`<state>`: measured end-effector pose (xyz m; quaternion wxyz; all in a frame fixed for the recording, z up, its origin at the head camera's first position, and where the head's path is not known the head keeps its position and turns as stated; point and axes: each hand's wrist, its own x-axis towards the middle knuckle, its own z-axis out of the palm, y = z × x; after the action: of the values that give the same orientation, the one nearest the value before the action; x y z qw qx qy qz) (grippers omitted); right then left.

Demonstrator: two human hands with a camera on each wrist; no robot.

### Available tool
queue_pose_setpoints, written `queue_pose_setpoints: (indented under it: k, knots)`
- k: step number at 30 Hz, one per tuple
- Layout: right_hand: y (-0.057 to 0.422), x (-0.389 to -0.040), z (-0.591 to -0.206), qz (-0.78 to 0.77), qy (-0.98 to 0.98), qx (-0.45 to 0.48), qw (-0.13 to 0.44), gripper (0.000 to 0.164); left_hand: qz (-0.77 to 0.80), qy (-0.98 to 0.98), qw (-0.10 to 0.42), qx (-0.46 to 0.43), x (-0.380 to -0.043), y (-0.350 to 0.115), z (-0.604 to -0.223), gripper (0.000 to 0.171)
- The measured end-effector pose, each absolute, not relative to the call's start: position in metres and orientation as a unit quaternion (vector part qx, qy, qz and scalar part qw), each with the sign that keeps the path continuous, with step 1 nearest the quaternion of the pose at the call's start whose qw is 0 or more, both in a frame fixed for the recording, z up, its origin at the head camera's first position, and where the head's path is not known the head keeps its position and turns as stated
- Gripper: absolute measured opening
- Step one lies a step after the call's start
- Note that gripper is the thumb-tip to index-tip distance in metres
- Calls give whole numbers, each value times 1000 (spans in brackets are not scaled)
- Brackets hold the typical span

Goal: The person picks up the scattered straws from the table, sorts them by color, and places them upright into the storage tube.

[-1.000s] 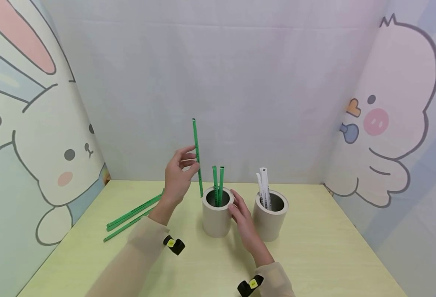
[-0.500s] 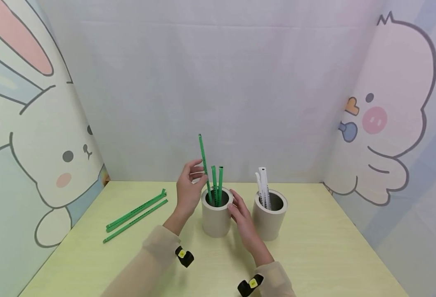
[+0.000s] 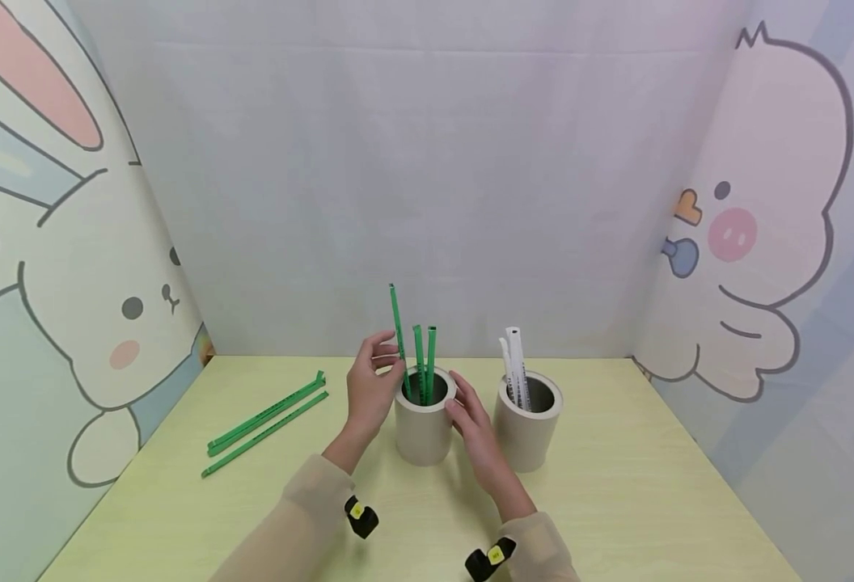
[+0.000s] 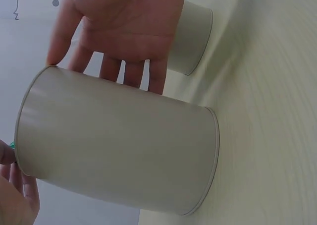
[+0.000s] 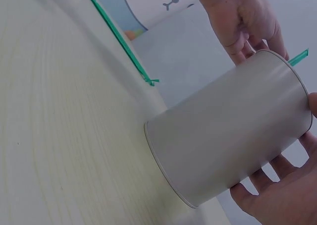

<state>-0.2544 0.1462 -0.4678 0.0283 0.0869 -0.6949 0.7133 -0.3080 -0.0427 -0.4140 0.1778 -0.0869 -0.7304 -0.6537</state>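
My left hand (image 3: pixel 372 390) pinches a slim green paper-wrapped straw (image 3: pixel 396 311) between thumb and fingers. The straw leans slightly left, its lower end inside the beige cylindrical holder (image 3: pixel 424 436). Two more green wrapped straws (image 3: pixel 432 347) stand in that holder. My right hand (image 3: pixel 476 432) holds the holder's right side, thumb by the rim and fingers spread along the wall, as the left wrist view also shows. In the right wrist view a green straw end (image 5: pixel 299 57) pokes out past the rim, and the left hand (image 5: pixel 245 22) is close against it.
Several green wrapped straws (image 3: pixel 267 414) lie slantwise on the pale wooden table (image 3: pixel 616 501) at left. A second beige holder (image 3: pixel 525 444) with white wrapped straws (image 3: pixel 517 356) stands just right of my right hand. A cloth backdrop (image 3: pixel 427 178) closes off the back.
My left hand has moved right and down, lowering the green straw from beside the holder into its mouth. My right hand has stayed on the holder.
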Motion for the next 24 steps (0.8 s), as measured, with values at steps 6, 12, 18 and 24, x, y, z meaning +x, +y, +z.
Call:
queue_pose_setpoints:
  k: [6, 12, 18, 24]
  knots:
    - [146, -254, -468, 713, -696, 87, 28, 58, -648, -733, 186, -94, -310, -48, -417, 47]
    - [147, -253, -468, 710, -698, 87, 29, 59, -613, -755, 196, -122, -310, -61, -414, 45]
    - [146, -253, -468, 709, -699, 90, 29, 60, -542, -796, 214, -166, -316, -93, -409, 43]
    - [146, -253, -468, 715, -693, 89, 29, 60, -447, -847, 203, -205, -322, -140, -409, 42]
